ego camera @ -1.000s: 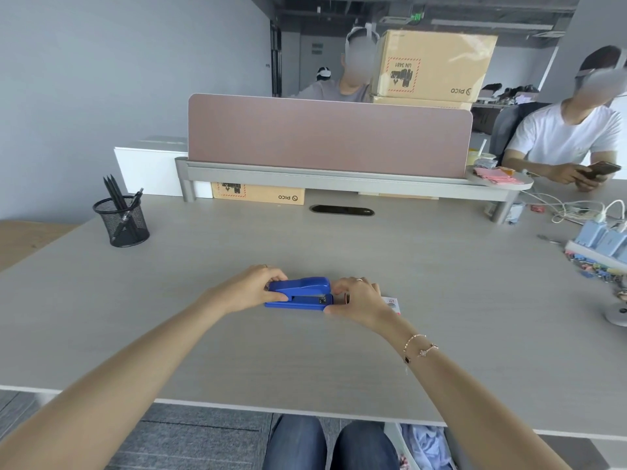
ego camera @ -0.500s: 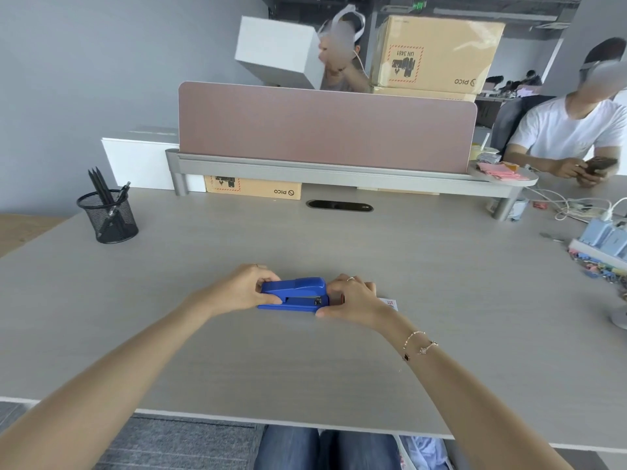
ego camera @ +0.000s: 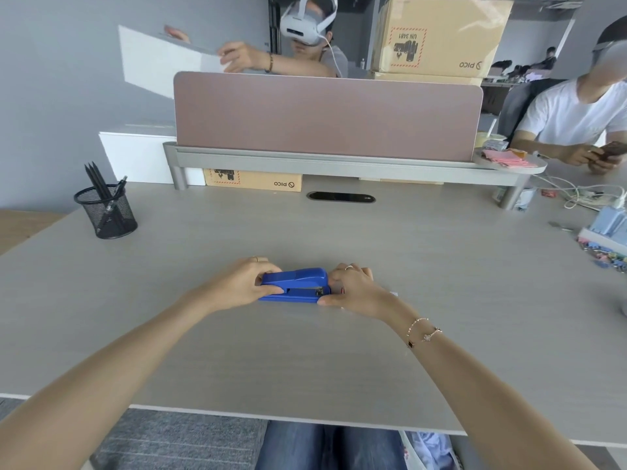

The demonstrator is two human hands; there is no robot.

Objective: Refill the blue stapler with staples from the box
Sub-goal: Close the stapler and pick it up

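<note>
- black mesh pen cup (ego camera: 106, 212) with dark pens, far left on the desk (ego camera: 305, 361)
- pinkish divider screen (ego camera: 327, 118) across the back
- cardboard boxes (ego camera: 437, 35) behind it
- pink notes (ego camera: 505, 157), I think, on the shelf end

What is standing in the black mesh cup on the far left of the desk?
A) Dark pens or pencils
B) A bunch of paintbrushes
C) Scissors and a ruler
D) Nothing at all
A: the black mesh cup holds several thin dark pens or pencils that lean and stick up above its rim; no scissors, ruler or brushes show.
</note>
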